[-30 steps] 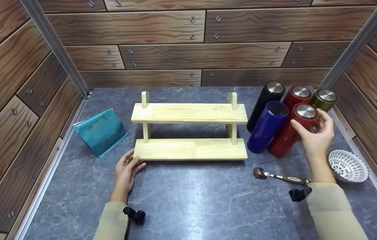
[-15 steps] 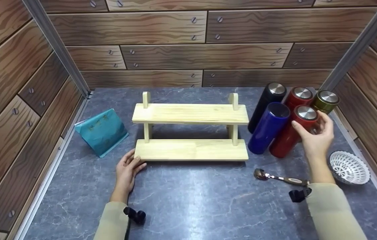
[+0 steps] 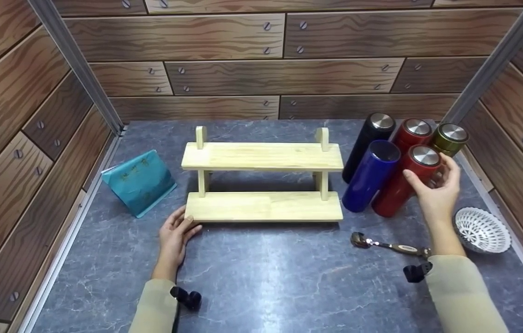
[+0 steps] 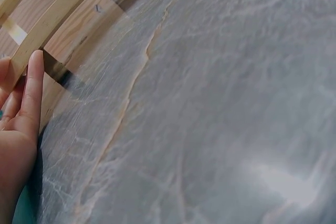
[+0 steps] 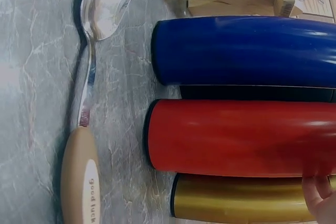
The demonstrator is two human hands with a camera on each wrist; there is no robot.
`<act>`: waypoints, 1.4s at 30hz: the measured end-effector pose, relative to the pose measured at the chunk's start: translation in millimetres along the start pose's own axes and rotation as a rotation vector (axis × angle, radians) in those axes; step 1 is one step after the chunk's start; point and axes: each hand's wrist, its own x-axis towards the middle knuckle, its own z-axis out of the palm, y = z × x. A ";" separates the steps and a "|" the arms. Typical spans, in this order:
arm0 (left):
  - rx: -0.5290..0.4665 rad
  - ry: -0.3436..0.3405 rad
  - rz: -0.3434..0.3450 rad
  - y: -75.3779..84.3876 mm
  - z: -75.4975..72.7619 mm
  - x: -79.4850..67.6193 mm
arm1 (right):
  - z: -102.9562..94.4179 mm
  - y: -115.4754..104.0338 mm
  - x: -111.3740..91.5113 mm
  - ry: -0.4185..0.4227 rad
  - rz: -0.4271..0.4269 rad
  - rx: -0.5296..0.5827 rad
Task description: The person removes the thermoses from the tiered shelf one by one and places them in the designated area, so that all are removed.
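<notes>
My left hand (image 3: 175, 238) grips the front left corner of a two-tier wooden shelf (image 3: 263, 206). In the left wrist view, the shelf's edge (image 4: 52, 17) lies between the thumb and fingers. My right hand (image 3: 440, 194) holds a red thermos (image 3: 395, 192) near its steel-topped lid, thumb on one side and fingers on the other. The thermos looks upright. Beside it stand a blue thermos (image 3: 370, 178), a black one (image 3: 367, 143), a second red one (image 3: 413, 132) and a gold-green one (image 3: 449, 138), partly hidden. Fingertips (image 5: 314, 190) show on the red thermos in the right wrist view.
A spoon with a brown handle (image 5: 79, 171) lies in front of the thermoses. A white woven basket (image 3: 481, 231) sits at the right by the wall. Left of the shelf stands a teal pouch (image 3: 141, 182). Wood-patterned walls enclose the grey marbled table (image 3: 261, 277) on three sides.
Very little differs. The right hand and the top of the red thermos have shifted slightly towards me. The left hand stays at the shelf's corner.
</notes>
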 end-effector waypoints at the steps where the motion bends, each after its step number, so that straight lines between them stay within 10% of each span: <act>1: -0.003 0.000 -0.001 0.2 0.0 0.1 | 0.1 0.5 -0.1 -0.001 -0.002 0.001; 42: 0.035 0.005 -0.005 -1.7 -2.1 0.5 | -28.0 52.8 -49.6 0.007 0.020 0.151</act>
